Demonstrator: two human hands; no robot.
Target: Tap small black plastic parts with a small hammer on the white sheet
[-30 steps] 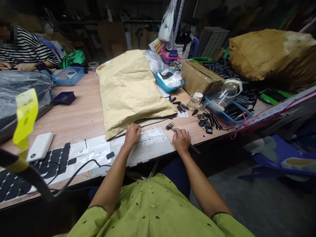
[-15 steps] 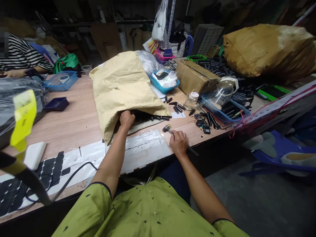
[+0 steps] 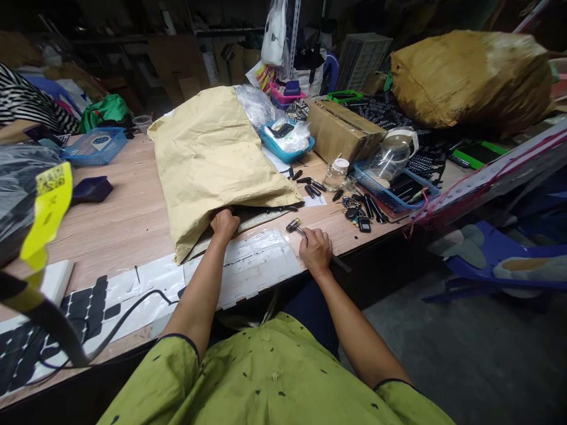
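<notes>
A large cream paper bag [image 3: 212, 147] lies on the table with its open mouth facing me. At that mouth is my left hand [image 3: 225, 224], closed, its fingertips hidden under the bag's edge; what it holds, if anything, cannot be made out. Dark pieces show inside the opening to its right. My right hand [image 3: 316, 249] is wrapped round the handle of a small hammer [image 3: 293, 225], whose head points left above the table's front edge. Between my forearms lies a flat white board [image 3: 257, 262].
Right of the bag are black parts [image 3: 312, 190], a glass jar [image 3: 335, 175], a blue basket [image 3: 401, 200] with a clear jug, and a cardboard box [image 3: 341, 133]. A yellow tag [image 3: 48, 212] hangs at the left. A person in a striped sleeve [image 3: 26, 100] sits at the far left.
The view has shifted slightly, moving most things left and up. The bag's mouth looks lower over my left hand. My right hand still holds the hammer.
</notes>
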